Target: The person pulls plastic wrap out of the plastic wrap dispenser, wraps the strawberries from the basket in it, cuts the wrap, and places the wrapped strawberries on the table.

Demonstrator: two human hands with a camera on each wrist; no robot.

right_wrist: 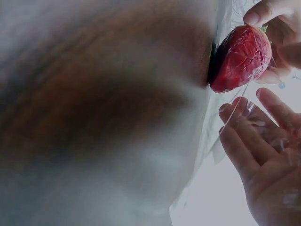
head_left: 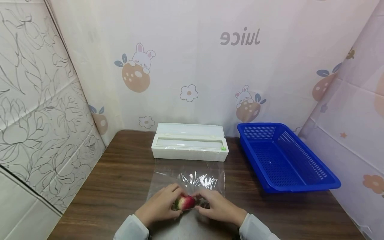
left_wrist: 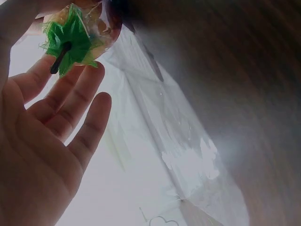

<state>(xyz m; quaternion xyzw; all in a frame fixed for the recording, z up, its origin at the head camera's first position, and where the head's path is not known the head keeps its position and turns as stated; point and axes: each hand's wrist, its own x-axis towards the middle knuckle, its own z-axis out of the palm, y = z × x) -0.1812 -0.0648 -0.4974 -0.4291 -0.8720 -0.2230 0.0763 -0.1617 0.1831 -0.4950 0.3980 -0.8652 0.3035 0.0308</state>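
A red fruit (head_left: pixel 186 202), strawberry-shaped and wrapped in clear film, is held by my left hand (head_left: pixel 163 204). In the left wrist view its green leafy cap (left_wrist: pixel 70 41) and dark stem face the palm, with thumb and fingers around it. The fruit's red side (right_wrist: pixel 242 59) shows creased film in the right wrist view. My right hand (head_left: pixel 220 206) is beside the fruit on the right. Its fingers (right_wrist: pixel 247 141) are fairly straight, with clear film (right_wrist: pixel 254 110) lying across them. A sheet of cling film (head_left: pixel 192 173) stretches from the dispenser to under both hands.
Behind the hands stands a white cling film dispenser (head_left: pixel 190 155), its lid raised and a green slider at its right end. A blue perforated basket (head_left: pixel 300 186) sits on the right of the brown wooden table (head_left: pixel 114 186). Patterned curtains (head_left: pixel 192 60) surround the back and sides.
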